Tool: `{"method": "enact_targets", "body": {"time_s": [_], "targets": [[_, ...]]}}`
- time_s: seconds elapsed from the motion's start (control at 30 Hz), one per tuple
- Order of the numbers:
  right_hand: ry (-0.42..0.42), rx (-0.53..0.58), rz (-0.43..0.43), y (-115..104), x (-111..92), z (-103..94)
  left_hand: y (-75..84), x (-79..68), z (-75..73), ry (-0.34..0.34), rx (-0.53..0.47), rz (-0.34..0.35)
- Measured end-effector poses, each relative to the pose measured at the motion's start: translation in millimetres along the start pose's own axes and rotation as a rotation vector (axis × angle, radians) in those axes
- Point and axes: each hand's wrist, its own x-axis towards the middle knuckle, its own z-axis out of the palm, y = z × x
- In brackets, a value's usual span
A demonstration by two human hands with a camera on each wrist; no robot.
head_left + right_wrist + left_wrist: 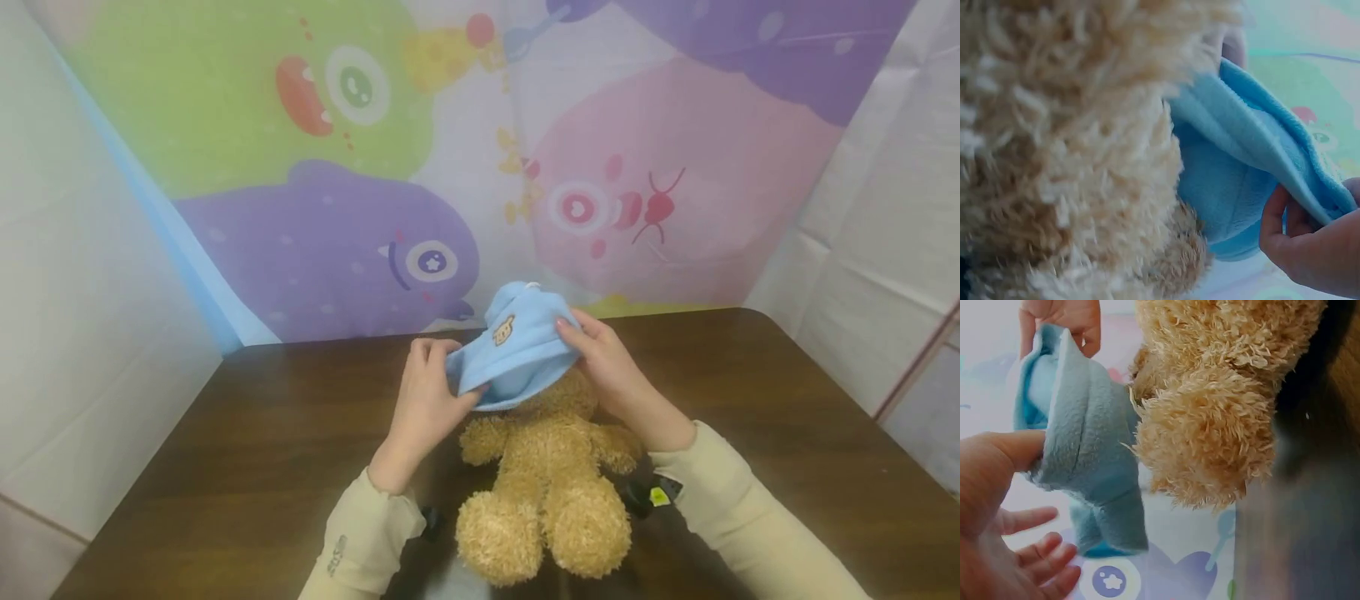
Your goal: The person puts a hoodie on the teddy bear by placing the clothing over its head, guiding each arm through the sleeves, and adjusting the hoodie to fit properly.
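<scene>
In the head view, the blue garment (pixel 517 354) hides most of the head of the plush bear (pixel 543 454) from you, and some fingers of your right grip (pixel 615 371) vanish behind the cloth. The lettering (pixel 337 556) on your left sleeve (pixel 375 533) is too small to read, and the bottom edge cuts both it and your right sleeve (pixel 750 517). Your left wrist view crops the bear at the top; in your right wrist view, its fur blurs and runs off the left edge.

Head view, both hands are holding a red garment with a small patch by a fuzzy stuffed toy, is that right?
Not red: the garment is light blue, as the head view shows. The left hand and right hand do hold it, small patch showing, by the fuzzy stuffed toy.
</scene>
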Motion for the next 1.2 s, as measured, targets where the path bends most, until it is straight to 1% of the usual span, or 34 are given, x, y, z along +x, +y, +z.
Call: {"method": "enact_targets", "body": {"time_s": [0.13,0.2,0.23,0.3,0.33,0.4,0.47,0.53,0.6,0.67,0.73,0.8,0.9,0.97,1.03,1.13,1.2], "targets": [[0.005,0.031,-0.025,-0.1,0.0,-5.6,-0.8,0.4,-0.7,-0.093,-0.034,-0.171],[0.001,0.055,-0.033,1.3,0.6,-8.4,-0.4,0.8,-0.4,-0.148,-0.079,-0.222],[-0.003,0.066,-0.034,2.0,0.7,-9.8,0.1,1.2,-0.4,-0.177,-0.107,-0.229],[-0.015,0.073,-0.036,3.9,0.3,-12.0,1.0,1.1,-0.2,-0.238,-0.161,-0.221],[-0.019,0.068,-0.036,4.8,-0.1,-13.0,1.5,1.0,0.1,-0.261,-0.182,-0.204],[-0.026,0.044,-0.037,7.3,-1.0,-15.2,2.5,0.7,1.4,-0.289,-0.208,-0.15],[-0.029,0.026,-0.033,9.8,-2.4,-17.5,3.0,1.1,3.6,-0.281,-0.215,-0.083],[-0.03,0.034,-0.024,11.8,-4.1,-20.5,3.3,2.7,6.0,-0.25,-0.229,-0.021],[-0.032,0.049,-0.009,13.7,-5.4,-23.9,3.3,5.5,9.6,-0.207,-0.259,0.02],[-0.021,0.056,0.01,15.1,-7.2,-27.2,3.7,8.7,14.2,-0.171,-0.302,0.038],[0.001,0.046,0.039,17.4,-9.0,-29.9,4.2,10.7,20.0,-0.152,-0.349,0.038],[0.033,0.03,0.074,19.9,-11.2,-32.2,5.2,11.5,25.8,-0.16,-0.392,0.026],[0.076,0.014,0.128,24.5,-14.5,-36.5,6.3,10.6,34.1,-0.213,-0.448,-0.016],[0.096,0.013,0.161,27.0,-16.2,-38.6,6.2,10.4,38.6,-0.244,-0.445,-0.049],[0.116,0.007,0.196,29.7,-17.3,-39.8,4.9,10.5,42.5,-0.301,-0.427,-0.093],[0.164,-0.034,0.273,33.9,-19.0,-39.6,3.2,10.2,46.4,-0.393,-0.372,-0.133],[0.2,-0.055,0.324,37.2,-20.1,-38.1,2.4,8.8,48.4,-0.453,-0.38,-0.164]]}}
